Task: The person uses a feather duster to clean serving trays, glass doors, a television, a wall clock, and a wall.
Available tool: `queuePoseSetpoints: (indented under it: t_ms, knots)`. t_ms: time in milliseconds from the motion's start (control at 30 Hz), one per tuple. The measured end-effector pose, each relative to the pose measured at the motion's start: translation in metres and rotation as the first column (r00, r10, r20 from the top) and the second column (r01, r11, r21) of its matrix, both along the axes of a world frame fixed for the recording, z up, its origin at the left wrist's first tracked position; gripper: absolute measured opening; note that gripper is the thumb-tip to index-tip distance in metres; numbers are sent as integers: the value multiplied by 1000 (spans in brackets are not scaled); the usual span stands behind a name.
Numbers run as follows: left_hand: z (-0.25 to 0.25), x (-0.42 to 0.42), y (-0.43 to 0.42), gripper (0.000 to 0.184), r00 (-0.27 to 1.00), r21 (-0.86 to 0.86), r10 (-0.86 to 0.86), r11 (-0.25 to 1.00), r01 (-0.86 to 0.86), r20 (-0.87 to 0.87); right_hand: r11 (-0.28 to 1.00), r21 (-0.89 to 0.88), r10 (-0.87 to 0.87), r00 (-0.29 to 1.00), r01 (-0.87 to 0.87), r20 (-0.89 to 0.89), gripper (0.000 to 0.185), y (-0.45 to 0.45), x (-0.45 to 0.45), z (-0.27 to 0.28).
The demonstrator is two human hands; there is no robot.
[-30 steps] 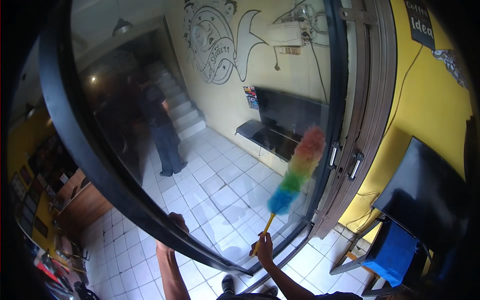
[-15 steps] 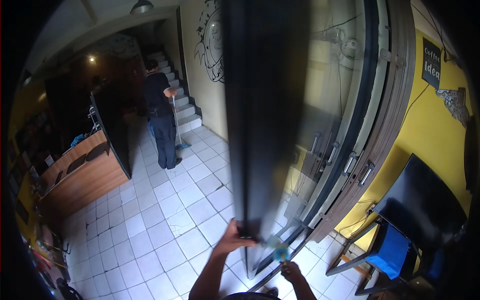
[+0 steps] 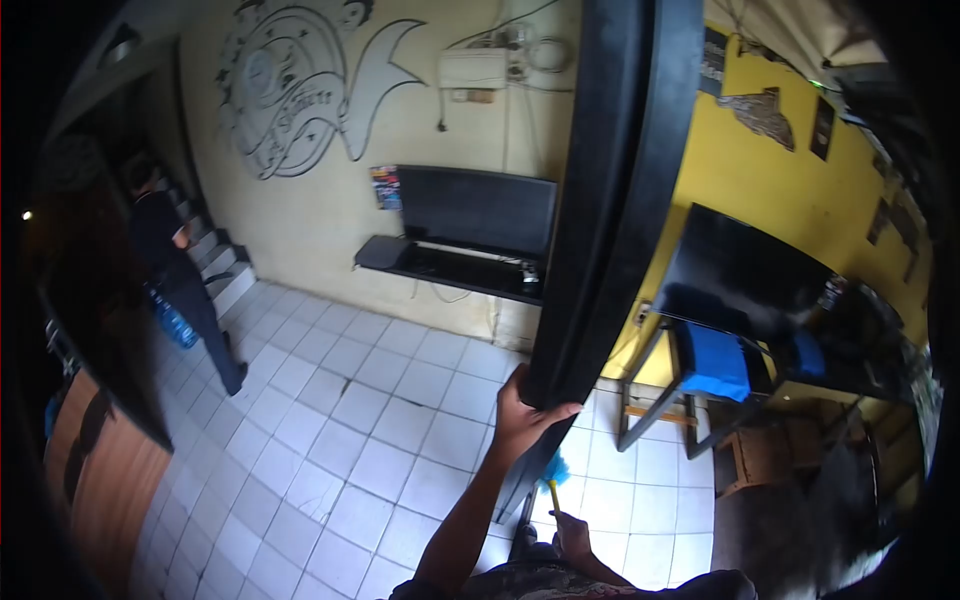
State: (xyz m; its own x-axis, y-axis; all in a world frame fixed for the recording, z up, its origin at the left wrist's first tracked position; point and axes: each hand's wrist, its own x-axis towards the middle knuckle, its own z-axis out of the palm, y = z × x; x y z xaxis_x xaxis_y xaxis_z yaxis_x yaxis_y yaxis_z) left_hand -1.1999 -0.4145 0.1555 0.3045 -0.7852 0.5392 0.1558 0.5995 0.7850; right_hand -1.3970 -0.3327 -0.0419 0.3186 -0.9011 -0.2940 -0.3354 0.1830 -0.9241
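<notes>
My left hand [image 3: 525, 415] is wrapped around the edge of a tall black door frame [image 3: 615, 200], its thumb lying across the near face and its other fingers mostly hidden behind. Lower down, my right hand [image 3: 572, 537] is closed on the yellow handle of a small duster [image 3: 555, 484]. The duster's fluffy blue head points up, close beside the lower part of the frame. Whether the bristles touch the frame I cannot tell.
A person [image 3: 185, 270] in dark clothes stands at the left near the stairs [image 3: 225, 275]. A wooden counter [image 3: 110, 470] fills the lower left. A television [image 3: 480, 210] hangs above a wall shelf. At right, a large black screen [image 3: 740, 270] stands by a chair with blue cloth [image 3: 712, 360].
The view has swung right. The glass door panels no longer face me, and the black frame now appears edge-on. Both hands keep their holds on the frame and the duster.
</notes>
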Motion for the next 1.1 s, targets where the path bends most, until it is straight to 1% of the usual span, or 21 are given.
queuePoseSetpoints:
  t_ms: [100,133,200,300,400,433,533,567,600,633,700,733,767,833,867,900,967,1000,1033,1067,1100]
  knots:
    - [2,-1,2,50,1000,-2,-11,1000,11,-28,984,101,-162,973,147,165,37,25,13,42]
    - [-1,-1,0,50,999,-9,-28,1000,28,-28,982,95,-177,970,163,165,37,26,20,54]
    - [-5,0,-3,50,1000,-42,9,999,-9,6,964,-91,-213,930,250,299,36,22,31,78]
    - [1,-1,1,48,998,-36,-47,998,46,-33,910,-319,-102,888,265,448,38,-4,39,122]
    - [2,-2,0,45,999,-72,-38,997,35,-29,733,-570,-37,858,372,513,38,-29,42,167]
    - [1,-2,1,44,1000,-61,-11,998,10,-25,731,-554,-44,838,398,544,34,-36,39,175]
    - [-11,-1,-8,43,999,-82,35,996,-34,14,611,-627,-44,811,483,583,33,-35,39,213]
    - [-9,-1,-8,43,998,-77,52,996,-50,27,542,-670,-75,823,507,562,32,-32,40,220]
    - [-4,-5,-4,44,998,-82,24,996,-29,-60,537,-666,-106,824,518,556,33,-27,39,225]
    - [-7,-4,-6,44,998,-99,18,995,-25,-65,532,-660,-139,823,531,550,33,-21,39,228]
    - [-15,1,-10,46,988,6,89,996,-90,127,480,-709,-251,856,516,453,35,-11,38,222]
    - [-14,0,-10,46,999,18,19,1000,-20,38,432,-773,-278,884,464,375,35,-10,36,207]
    - [-9,-1,-6,46,999,12,11,1000,-12,35,386,-829,-312,903,405,296,35,-10,35,191]
    - [-1,1,0,46,979,-19,154,988,-153,132,395,-867,-397,908,303,137,33,4,38,178]
    - [-18,3,-12,49,971,-34,164,986,-161,176,394,-882,-388,916,260,97,32,6,39,182]
    - [-23,5,-17,53,950,-126,228,971,-205,213,392,-895,-378,924,214,55,32,8,41,189]
    - [-31,6,-27,56,962,-146,175,978,-146,210,373,-917,-337,941,138,4,30,4,41,230]
    - [-27,6,-18,56,966,-137,156,982,-129,209,410,-904,-404,912,118,-65,32,10,43,251]
    - [-15,11,-7,57,962,-49,96,995,-87,254,455,-865,-410,912,211,7,32,12,49,263]
    - [-6,17,-2,59,953,36,37,998,-50,300,414,-879,-417,908,237,48,33,13,53,270]
    - [-5,21,-2,61,942,4,36,999,-39,334,371,-890,-422,902,266,93,34,15,56,274]
